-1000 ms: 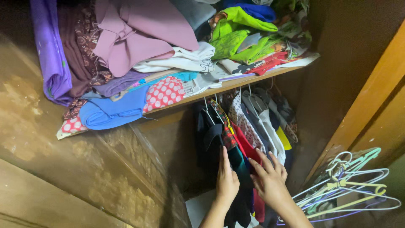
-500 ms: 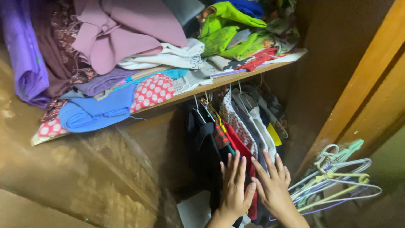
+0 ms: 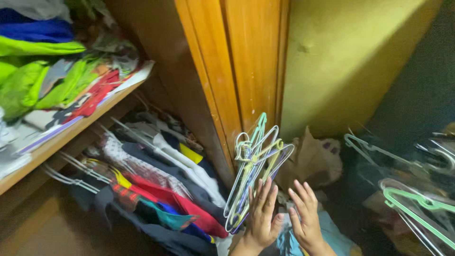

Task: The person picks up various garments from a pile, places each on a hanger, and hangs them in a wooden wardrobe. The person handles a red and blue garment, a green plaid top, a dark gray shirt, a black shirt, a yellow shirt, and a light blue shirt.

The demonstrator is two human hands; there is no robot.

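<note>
Both hands have left the hanging clothes: left hand and right hand, grips released, now reach toward the hangers at 12 o'clock.

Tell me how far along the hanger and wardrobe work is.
Done: many garments hang in the wardrobe, and folded clothes sit on the shelf.
In hand: the left hand touches a bunch of empty wire hangers; the right hand is open beside it.
Left: more loose hangers lie at the right.
</note>
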